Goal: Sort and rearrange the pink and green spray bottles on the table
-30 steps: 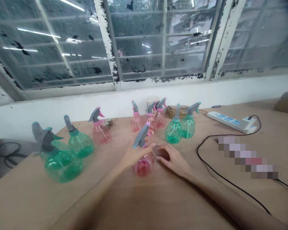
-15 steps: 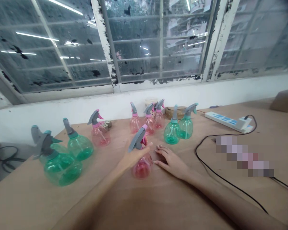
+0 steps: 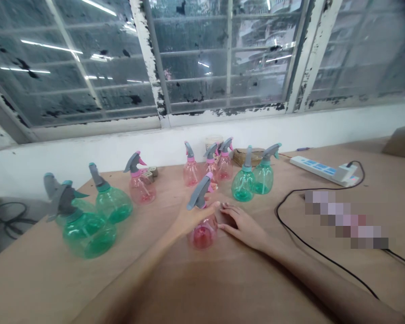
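Note:
My left hand (image 3: 184,219) is wrapped around the upper part of a clear pink spray bottle (image 3: 202,237) with a grey and pink trigger head. The bottle stands on the table in front of me, its head leaning to the right. My right hand (image 3: 245,228) rests on the table just right of that bottle, fingers stretched forward and thumb apart, with nothing visible in it. The left fingers behind the bottle are mostly hidden.
Several green spray bottles (image 3: 87,236) stand at the left. More pink bottles (image 3: 191,173) and two green ones (image 3: 243,185) are toward the wall. A white power strip (image 3: 320,171), a black cable (image 3: 280,216) and a blurred-out object (image 3: 346,219) lie on the right.
My left hand and the pink bottle's head have shifted slightly to the right, and the left thumb is closer to the right fingertips. The right hand has stayed nearly still.

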Demonstrator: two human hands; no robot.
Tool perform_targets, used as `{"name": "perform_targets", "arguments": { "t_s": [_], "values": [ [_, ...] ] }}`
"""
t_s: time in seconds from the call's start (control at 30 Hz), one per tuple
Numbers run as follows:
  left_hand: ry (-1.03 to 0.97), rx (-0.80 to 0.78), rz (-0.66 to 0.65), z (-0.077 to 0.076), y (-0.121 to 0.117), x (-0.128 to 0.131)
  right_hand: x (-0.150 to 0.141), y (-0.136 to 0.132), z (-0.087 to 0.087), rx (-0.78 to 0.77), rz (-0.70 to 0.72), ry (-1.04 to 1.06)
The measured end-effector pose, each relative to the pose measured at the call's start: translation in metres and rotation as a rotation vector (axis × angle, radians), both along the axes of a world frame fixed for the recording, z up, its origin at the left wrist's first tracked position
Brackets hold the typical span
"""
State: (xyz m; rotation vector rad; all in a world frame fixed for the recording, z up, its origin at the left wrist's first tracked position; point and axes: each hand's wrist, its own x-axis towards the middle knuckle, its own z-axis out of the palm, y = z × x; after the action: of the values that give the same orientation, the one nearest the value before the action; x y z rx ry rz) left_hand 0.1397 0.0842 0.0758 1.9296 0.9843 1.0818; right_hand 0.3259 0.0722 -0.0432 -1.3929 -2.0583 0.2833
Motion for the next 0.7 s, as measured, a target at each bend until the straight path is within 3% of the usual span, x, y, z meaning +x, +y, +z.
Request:
{"name": "perform_targets", "arguments": {
  "t_s": [0.43,0.7],
  "values": [
    [0.1,-0.059,0.073,0.0005,0.0007,-0.0016,0.0009,0.0006,0.0001,-0.013,0.014,-0.002],
    [0.02,-0.053,0.082,0.0036,-0.001,0.0006,0.0014,-0.0005,-0.0001,0.007,0.016,0.033]
  ]
}}
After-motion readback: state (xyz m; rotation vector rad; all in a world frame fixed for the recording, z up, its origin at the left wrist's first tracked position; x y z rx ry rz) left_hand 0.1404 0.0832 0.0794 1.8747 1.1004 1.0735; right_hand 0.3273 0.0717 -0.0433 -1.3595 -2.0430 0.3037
